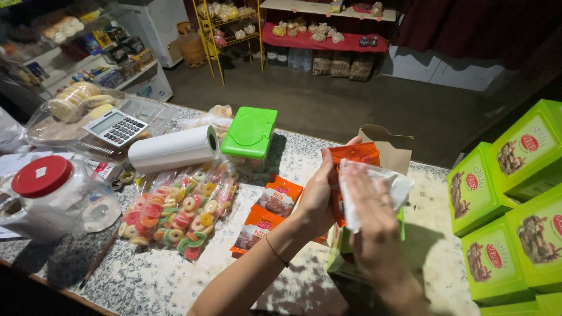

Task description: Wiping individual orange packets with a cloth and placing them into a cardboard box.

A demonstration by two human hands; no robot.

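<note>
Left hand [319, 196] grips orange packet [351, 155]; candy bag [178, 213] beside

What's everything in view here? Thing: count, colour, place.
orange snack packet: 1, orange, held upright in left hand
white cloth: 1, white, pressed on packet by right hand
orange packets: 2 or more, flat on counter
ring candy bags: several, multicolour, counter centre-left
paper roll: 1, white, lying sideways
green-lidded box: 1, behind roll
calculator: 1, white, left
red-lidded jar: 1, clear, far left
green cartons: several, right
counter: 1, speckled grey
left hand: 1
right hand: 1
</note>
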